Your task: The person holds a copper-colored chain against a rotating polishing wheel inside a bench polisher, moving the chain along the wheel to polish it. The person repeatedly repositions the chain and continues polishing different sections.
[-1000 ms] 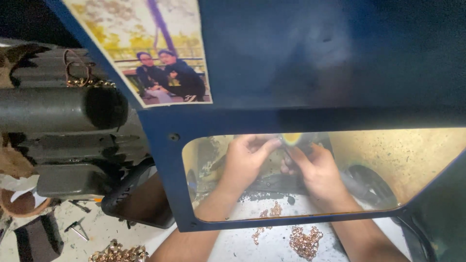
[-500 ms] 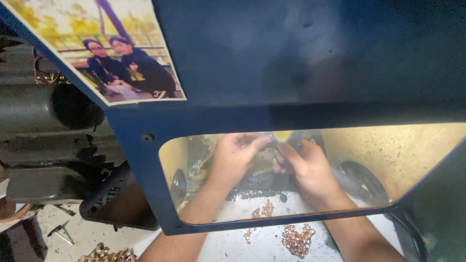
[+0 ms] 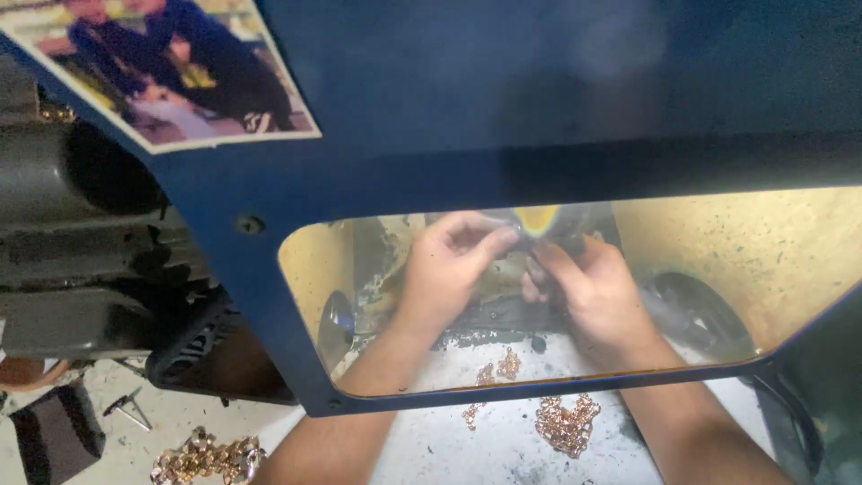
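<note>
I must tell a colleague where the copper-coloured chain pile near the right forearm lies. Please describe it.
Find the blue shield with its clear window. Just under its lower edge, beside the right forearm, lies the chain pile on the white surface. It is bigger than the small bits further left.

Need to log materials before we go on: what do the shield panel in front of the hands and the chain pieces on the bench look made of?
Shield window: likely clear plastic, yellow-tinted and scuffed; the hands show through it. Its frame: blue-painted, probably metal, with a visible screw. Chain pieces: shiny rose-gold or copper-coloured metal links, heaped on the white bench.
</note>
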